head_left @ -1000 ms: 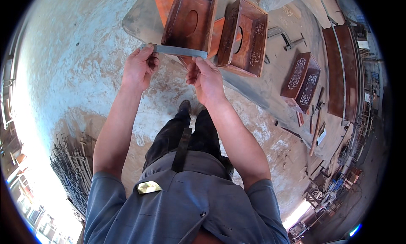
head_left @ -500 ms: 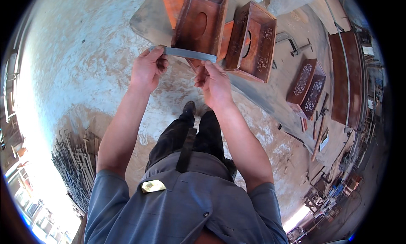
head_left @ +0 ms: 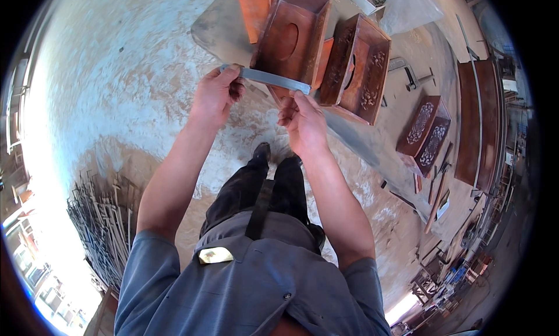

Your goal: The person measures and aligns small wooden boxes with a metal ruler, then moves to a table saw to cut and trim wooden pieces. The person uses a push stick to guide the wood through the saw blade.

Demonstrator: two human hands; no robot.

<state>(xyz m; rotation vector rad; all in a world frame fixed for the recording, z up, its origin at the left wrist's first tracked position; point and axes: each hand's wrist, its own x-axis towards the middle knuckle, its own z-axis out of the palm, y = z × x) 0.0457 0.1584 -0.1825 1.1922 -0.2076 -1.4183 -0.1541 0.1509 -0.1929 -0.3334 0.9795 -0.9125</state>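
A flat grey strip (head_left: 272, 78) stretches between my two hands across the near end of a reddish-brown wooden box (head_left: 291, 38) with an oval in its base. My left hand (head_left: 216, 92) pinches the strip's left end between thumb and fingers. At the other end, my right hand (head_left: 304, 121) grips it with thumb and fingertips, the remaining fingers curled. Whether the strip touches the box edge, I cannot tell. Just right of it stands a second wooden box (head_left: 372, 74) with carved panels and an oval opening.
Under the boxes lies an orange board (head_left: 249, 16). A smaller carved box (head_left: 424, 129), a metal clamp (head_left: 411, 78) and a hammer-like long-handled tool (head_left: 438, 202) lie to the right. Beyond is a long dark-brown panel (head_left: 474, 123). Many thin rods (head_left: 105, 231) stand bundled at lower left.
My view has shifted slightly, so the boxes, strip and hands sit a little lower and further right in the picture. Both hands keep the same hold on the strip.
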